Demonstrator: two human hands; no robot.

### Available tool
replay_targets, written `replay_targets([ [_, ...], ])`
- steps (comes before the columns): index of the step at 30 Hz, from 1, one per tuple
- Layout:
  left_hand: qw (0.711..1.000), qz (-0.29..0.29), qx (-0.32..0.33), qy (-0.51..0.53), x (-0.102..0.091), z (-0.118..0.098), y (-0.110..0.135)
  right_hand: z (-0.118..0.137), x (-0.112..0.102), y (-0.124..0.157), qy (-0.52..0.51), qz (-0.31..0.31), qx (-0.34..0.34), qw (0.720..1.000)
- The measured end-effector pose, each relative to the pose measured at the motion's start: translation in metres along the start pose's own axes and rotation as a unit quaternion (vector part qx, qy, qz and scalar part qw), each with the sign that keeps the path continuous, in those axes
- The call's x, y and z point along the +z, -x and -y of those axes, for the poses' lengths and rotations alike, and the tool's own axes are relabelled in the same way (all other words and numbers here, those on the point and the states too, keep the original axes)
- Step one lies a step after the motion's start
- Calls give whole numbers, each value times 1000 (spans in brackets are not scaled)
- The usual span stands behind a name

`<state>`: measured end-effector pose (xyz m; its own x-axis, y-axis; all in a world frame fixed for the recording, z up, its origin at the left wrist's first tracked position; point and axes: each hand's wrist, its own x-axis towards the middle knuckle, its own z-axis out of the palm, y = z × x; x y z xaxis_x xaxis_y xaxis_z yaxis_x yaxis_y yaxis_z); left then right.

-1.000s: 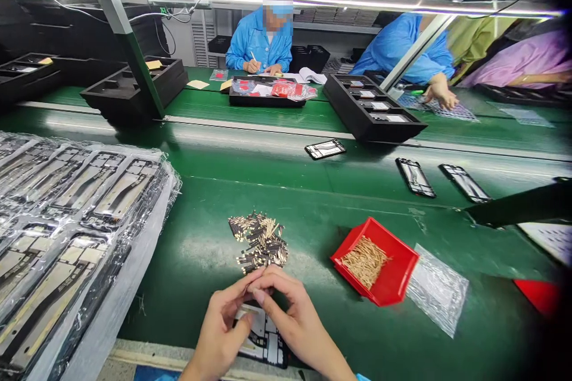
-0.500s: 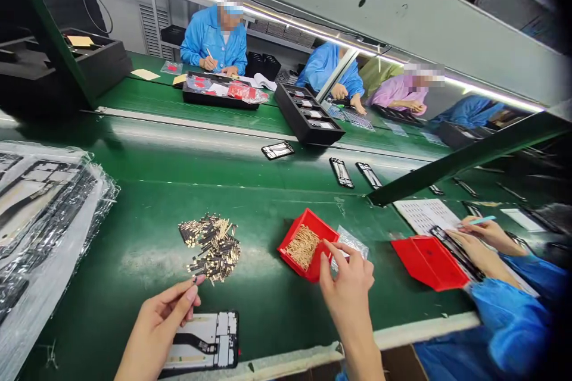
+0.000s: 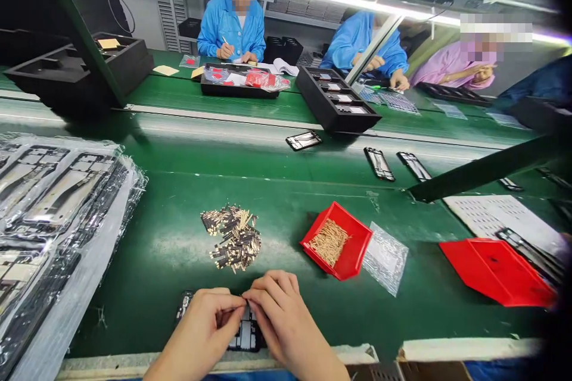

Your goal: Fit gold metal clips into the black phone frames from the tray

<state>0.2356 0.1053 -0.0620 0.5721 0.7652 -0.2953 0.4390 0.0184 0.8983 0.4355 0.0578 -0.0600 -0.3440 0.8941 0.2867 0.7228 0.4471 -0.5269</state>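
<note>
A smooth, softly shining green work surface (image 3: 286,223) bears, at 6 o'clock, a phone frame (image 3: 245,336) in black and metallic-looking grey, and at 7 o'clock a heap of strips (image 3: 239,244), dull black with shiny gold-coloured ends. At 5 o'clock is a glossy red plastic tray (image 3: 356,250), at 4 a crinkled clear plastic bag (image 3: 386,259), and at 8 a stack (image 3: 100,244) in shiny, crumpled clear plastic. The black box (image 3: 313,104) at 1 looks matt; the jacket (image 3: 248,30) at 11 is creased blue cloth.
</note>
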Motion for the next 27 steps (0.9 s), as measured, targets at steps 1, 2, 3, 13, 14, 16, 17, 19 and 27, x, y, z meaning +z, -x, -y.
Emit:
replay_targets([
  [1, 1000, 2, 9, -19, 0, 0, 2, -4, 1, 1, 1, -1, 0, 1000],
  [2, 1000, 4, 12, -28, 1, 1, 3, -11, -1, 3, 9, -10, 1, 1000],
  [3, 1000, 9, 7, -25, 1, 2, 3, -20, -5, 7, 26, -29, 4, 999],
  [13, 938, 36, -131, 320, 0, 10, -6, -85, -67, 41, 258, -197, 99, 941],
  [14, 934, 44, -127, 331, 0, 10, -6, -74, -58, 39, 207, -165, 67, 962],
  [16, 929, 54, -121, 345, 0, 10, -7, -51, -34, 34, 123, -104, 14, 987],
  [17, 928, 57, -120, 349, 1, 11, -7, -40, -23, 31, 95, -83, -4, 992],
  [19, 927, 61, -122, 348, 2, 11, -5, -26, -5, 25, 64, -62, -28, 996],
  [27, 996, -82, 9, 14, -13, 33, 34, -23, 5, 3, -144, 93, 137, 976],
])
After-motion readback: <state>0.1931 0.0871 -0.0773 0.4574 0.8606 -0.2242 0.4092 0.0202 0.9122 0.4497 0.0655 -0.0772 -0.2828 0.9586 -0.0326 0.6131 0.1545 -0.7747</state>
